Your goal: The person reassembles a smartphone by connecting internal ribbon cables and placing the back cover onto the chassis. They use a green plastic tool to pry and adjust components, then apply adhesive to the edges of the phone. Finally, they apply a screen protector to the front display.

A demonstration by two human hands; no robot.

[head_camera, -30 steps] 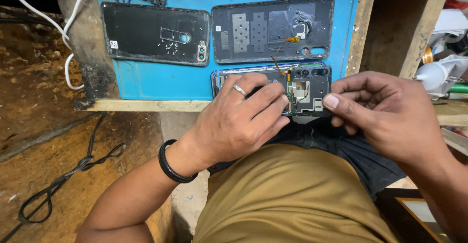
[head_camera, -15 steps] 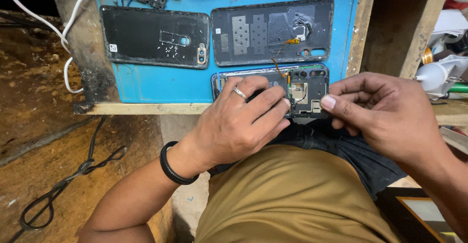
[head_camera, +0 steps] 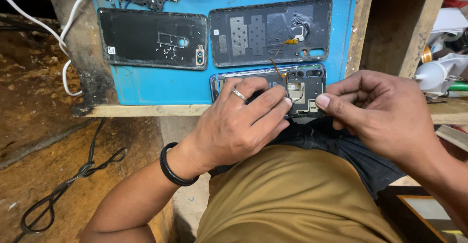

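On the blue tabletop (head_camera: 161, 89), two removed back covers (head_camera: 151, 38) lie aside while the left hand (head_camera: 234, 126) grips the opened phone (head_camera: 304, 89) and the right hand (head_camera: 380, 111) pinches fingers (head_camera: 324, 100) shut at its circuit board.

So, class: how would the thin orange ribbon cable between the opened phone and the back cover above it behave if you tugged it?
The ribbon cable looks thin and curved, so probably floppy and near weightless. It seems to join the opened phone to the back cover, so it is likely to tear if tugged.
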